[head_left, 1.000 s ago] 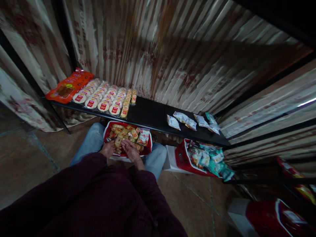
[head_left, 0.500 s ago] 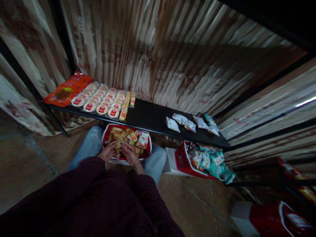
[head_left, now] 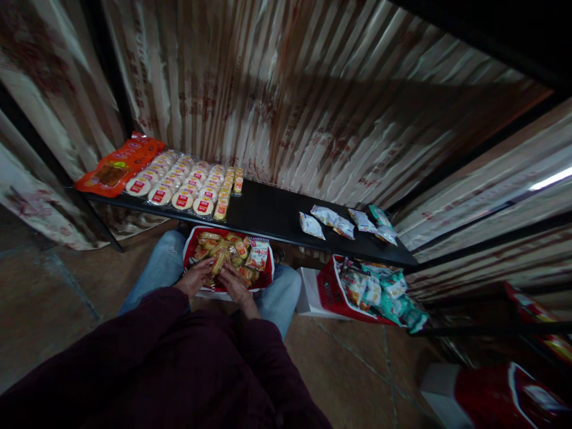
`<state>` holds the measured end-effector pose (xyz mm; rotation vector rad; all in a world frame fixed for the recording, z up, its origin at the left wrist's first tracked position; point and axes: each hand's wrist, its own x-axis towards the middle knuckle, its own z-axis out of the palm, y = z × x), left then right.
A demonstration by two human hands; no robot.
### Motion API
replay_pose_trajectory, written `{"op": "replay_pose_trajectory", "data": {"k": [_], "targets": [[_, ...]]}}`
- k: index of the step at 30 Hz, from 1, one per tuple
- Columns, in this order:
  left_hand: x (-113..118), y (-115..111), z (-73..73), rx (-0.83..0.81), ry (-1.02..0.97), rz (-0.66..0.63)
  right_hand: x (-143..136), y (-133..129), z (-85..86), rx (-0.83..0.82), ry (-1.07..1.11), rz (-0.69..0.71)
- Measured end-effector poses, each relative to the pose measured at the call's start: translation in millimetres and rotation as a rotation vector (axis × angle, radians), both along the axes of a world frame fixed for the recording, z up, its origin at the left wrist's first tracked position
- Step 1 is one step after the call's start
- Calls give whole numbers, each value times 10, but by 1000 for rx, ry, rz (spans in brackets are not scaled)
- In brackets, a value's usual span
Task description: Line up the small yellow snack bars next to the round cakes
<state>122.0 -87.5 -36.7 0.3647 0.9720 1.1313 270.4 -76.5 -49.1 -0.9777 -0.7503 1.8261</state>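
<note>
Between my knees stands a red basket [head_left: 269, 275] of yellow-wrapped snacks, with a white-and-red packet [head_left: 257, 255] at its right side. My left hand [head_left: 199, 276] is over its front left part, fingers closed on a yellow-wrapped snack [head_left: 218, 262]. My right hand [head_left: 235, 284] is just to the right, its fingertips close to the same snack; whether they grip anything is too small to tell. On the black shelf [head_left: 268, 208] above lie rows of round white packaged cakes [head_left: 182, 199] and a row of small yellow packs [head_left: 222, 204] at their right end.
An orange package [head_left: 120, 165] lies at the shelf's left end. Several white packets [head_left: 333, 220] lie toward its right end. Below stands a second red basket [head_left: 329, 286] with green and white packets. A red container [head_left: 485, 393] is at the lower right. Curtains hang behind the shelf.
A yellow-wrapped snack now shows raised between my hands. My left hand has shifted slightly. The packages on the shelf look the same.
</note>
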Motion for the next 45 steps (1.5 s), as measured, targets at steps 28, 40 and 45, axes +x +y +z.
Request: {"op": "replay_pose_trajectory", "data": {"k": [28, 40, 45], "targets": [[214, 73, -22, 223, 562, -35, 7, 130, -177, 383, -663, -214], [304, 99, 97, 194, 490, -35, 15, 150, -77, 457, -968, -344], [361, 136, 141, 253, 575, -34, 25, 161, 38, 450, -909, -418]]}}
